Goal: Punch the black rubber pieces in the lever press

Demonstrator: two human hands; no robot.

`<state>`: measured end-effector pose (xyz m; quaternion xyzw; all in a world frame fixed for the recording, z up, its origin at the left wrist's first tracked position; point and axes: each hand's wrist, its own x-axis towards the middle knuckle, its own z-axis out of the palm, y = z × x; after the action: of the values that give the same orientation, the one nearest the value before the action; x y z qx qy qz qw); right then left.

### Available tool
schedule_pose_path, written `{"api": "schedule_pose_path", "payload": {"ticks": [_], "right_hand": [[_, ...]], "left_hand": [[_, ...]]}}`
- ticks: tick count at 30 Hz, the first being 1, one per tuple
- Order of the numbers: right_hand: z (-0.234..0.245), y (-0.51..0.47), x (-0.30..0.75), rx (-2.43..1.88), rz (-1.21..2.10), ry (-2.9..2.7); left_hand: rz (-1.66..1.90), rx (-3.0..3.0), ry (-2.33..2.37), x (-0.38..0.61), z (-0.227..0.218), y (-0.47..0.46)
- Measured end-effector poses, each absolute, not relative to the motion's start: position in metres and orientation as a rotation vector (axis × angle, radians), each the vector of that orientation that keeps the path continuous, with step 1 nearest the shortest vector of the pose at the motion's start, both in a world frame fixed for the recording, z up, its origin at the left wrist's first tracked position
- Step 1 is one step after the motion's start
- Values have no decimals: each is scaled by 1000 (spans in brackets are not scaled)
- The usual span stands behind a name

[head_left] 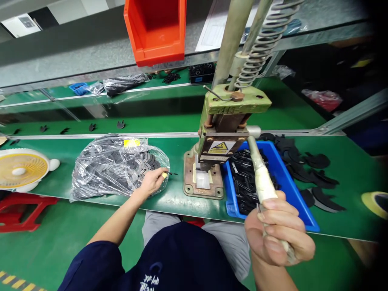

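Observation:
My right hand [277, 228] is wrapped round the taped lever handle [262, 178] of a green hand press [226, 129] standing on the green bench. My left hand [153, 181] rests at the mouth of a clear plastic bag [112, 165] full of black parts. Its fingers pinch a thin black piece [172, 173] that sticks out toward the press; one fingertip wears a yellow cot. Under the ram, the press base plate [202, 180] carries a pale pad.
A blue tray [291, 178] of small black parts stands right of the press, with loose black curved pieces [315, 173] beyond it. A small white and yellow fan [21, 169] is at the left. An orange bin [156, 30] sits on the shelf above. Yellow tape roll [376, 202] at right.

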<state>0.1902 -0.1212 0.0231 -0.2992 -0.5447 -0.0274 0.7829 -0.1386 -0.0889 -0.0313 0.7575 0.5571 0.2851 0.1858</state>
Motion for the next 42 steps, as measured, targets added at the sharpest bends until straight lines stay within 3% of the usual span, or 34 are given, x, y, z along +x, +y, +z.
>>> {"api": "schedule_pose_path", "payload": {"ticks": [6,16,22,42], "right_hand": [[26,-124,189,-731,-74,-1197],[21,-125,193,-694,-63,-1224],[20,-123,198,-522,39,-1262],[18,-125,193,-511,96,-1221]], "left_hand": [[950,1481,1292,-110,-32,-87],[1050,1081,1289,-44,-39,-44],[980,888,1348,-21,-34,-22],[645,645,1504,-19,-23,-12]]}}
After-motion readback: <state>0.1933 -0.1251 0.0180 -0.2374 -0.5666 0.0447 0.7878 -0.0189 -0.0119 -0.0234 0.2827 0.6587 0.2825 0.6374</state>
